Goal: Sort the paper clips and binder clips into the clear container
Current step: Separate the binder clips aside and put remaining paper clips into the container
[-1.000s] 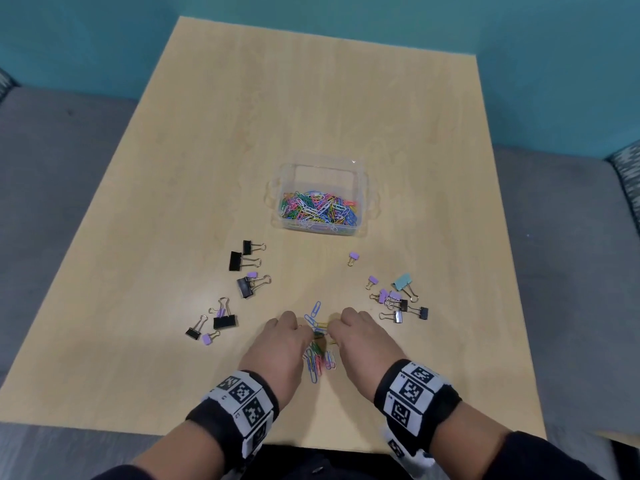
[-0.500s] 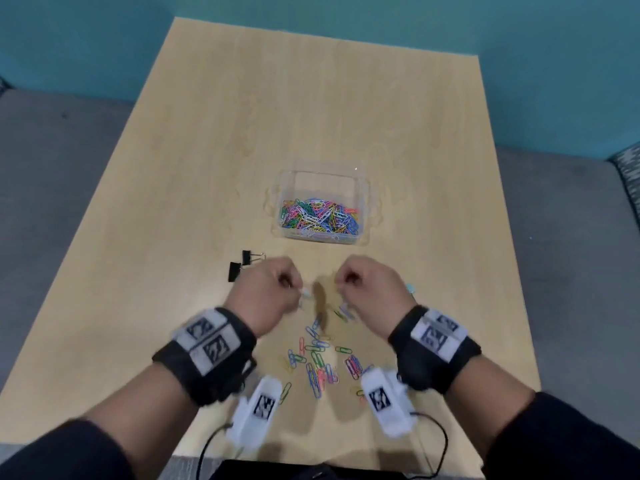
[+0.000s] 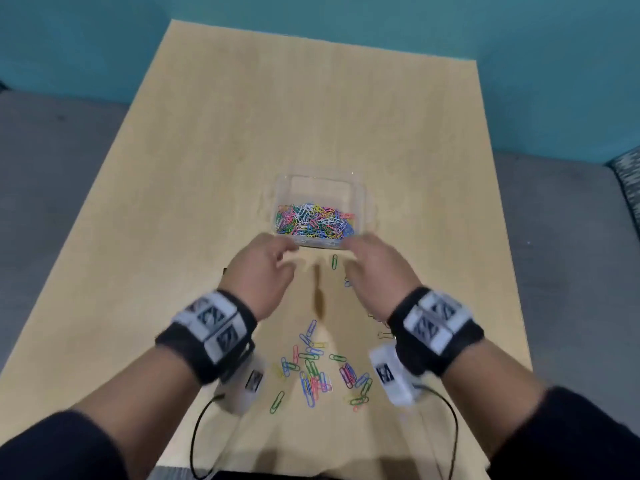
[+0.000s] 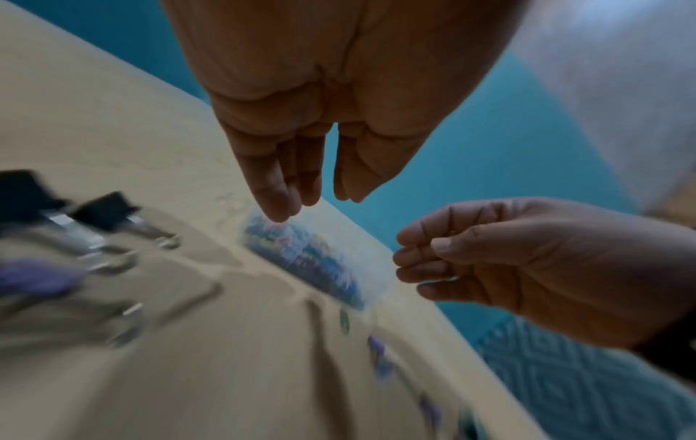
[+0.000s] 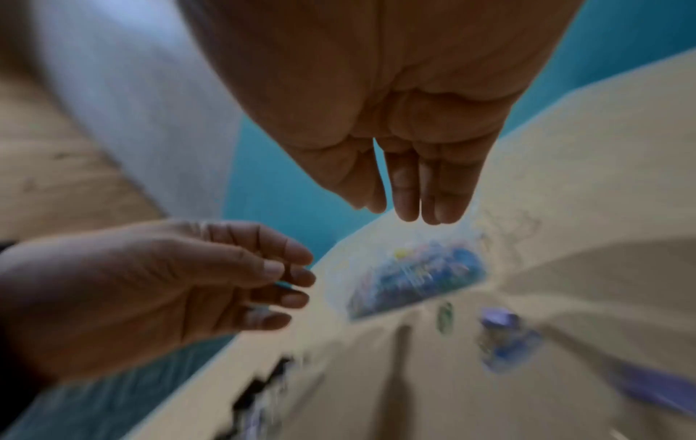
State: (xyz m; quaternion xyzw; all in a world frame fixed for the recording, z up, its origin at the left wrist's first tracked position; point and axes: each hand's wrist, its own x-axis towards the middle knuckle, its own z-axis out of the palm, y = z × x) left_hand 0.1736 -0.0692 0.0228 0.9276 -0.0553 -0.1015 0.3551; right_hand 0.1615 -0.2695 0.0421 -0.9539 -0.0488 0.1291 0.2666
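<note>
Plainly, from the head view, both hands hover just short of the near wall of the clear container (image 3: 320,188), which sits mid-table (image 3: 207,150) with a bright heap of paper clips (image 3: 313,221) already inside; more loose clips (image 3: 313,370) lie scattered near the table's front edge, and one green clip (image 3: 334,262) lies just before the box. The left hand (image 3: 263,275) and right hand (image 3: 372,271) are raised, backs up, fingers pointing forward and down; motion blur hides what they carry. I judge the clips light, stiff and slippery, best pinched in small bunches or scooped, since singles slide flat on the wood. In the left wrist view, the left fingers (image 4: 278,190) hang nearly straight and seem empty, with black binder clips (image 4: 109,211) below. In the right wrist view, the right fingers (image 5: 433,193) also hang straight and loose, seemingly empty, above the blurred box.
</note>
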